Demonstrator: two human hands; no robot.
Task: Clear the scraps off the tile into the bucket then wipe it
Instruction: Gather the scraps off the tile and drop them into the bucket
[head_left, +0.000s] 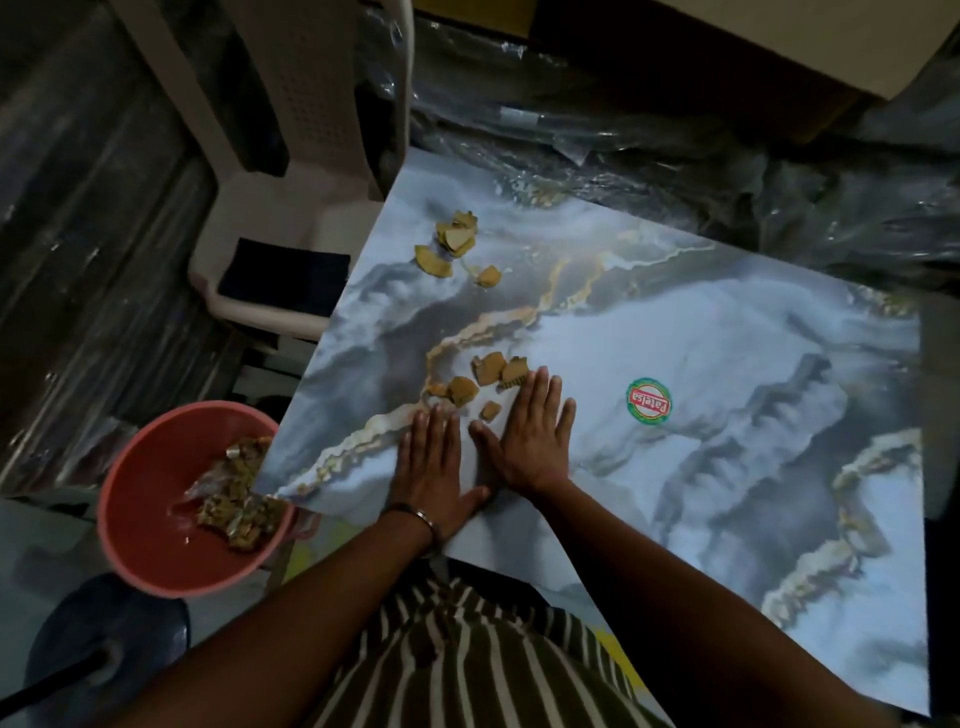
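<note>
Pressing left hand and right hand flat, gripping nothing, behind scraps on tile. Risking overshoot past bucket; far scraps unreached.

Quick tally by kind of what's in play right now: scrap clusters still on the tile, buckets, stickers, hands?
Tan scrap clusters on the marbled grey tile: 2
Red plastic bucket: 1
Round green-and-red sticker: 1
Hands: 2, left hand, right hand
Total: 6

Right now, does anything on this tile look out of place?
Yes. Brown scraps lie by both flat hands, left and right; a second pile sits near the tile's far corner. A round sticker remains too.
</note>
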